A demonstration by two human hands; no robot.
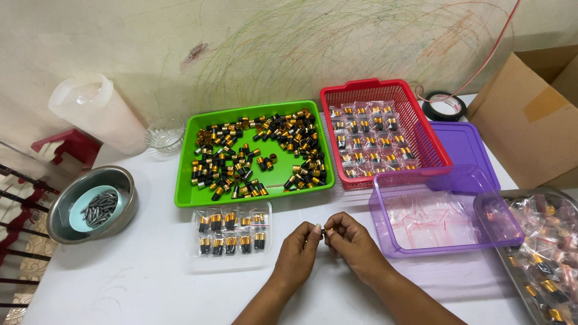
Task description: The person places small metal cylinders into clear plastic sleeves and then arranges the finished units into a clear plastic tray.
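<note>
Both hands meet over the white table (150, 283), pinching one small dark piece (324, 230) between their fingertips: the left hand (299, 250) closes thumb and forefinger on its left end, and the right hand (351, 239) closes its fingers on the right end, so the piece sits held between the two, just above the tabletop; it is too small to tell its exact form. Taking the green tray (186, 180) as the landmark, the hands are in front of its right corner, on the near side of the table. Inside that tray lies a loose heap of small black-and-gold cylinders (259, 153), scattered across most of its floor. Directly in front of the tray, left of the hands, lies a clear flat lid (232, 262) carrying two short rows of the same black-and-gold parts standing side by side. To the right of the tray, touching or nearly touching it, stands a red basket (364, 87) filled with small clear bags of the parts. Further right and nearer, a clear purple box (385, 244) holds empty little bags, with a purple lid (466, 144) behind it and a metal tray (515, 283) of filled bags at the table's right edge. Left of the green tray sits a steel bowl (57, 213) holding grey pins in a pale dish, and behind it a small glass bowl (164, 135).
</note>
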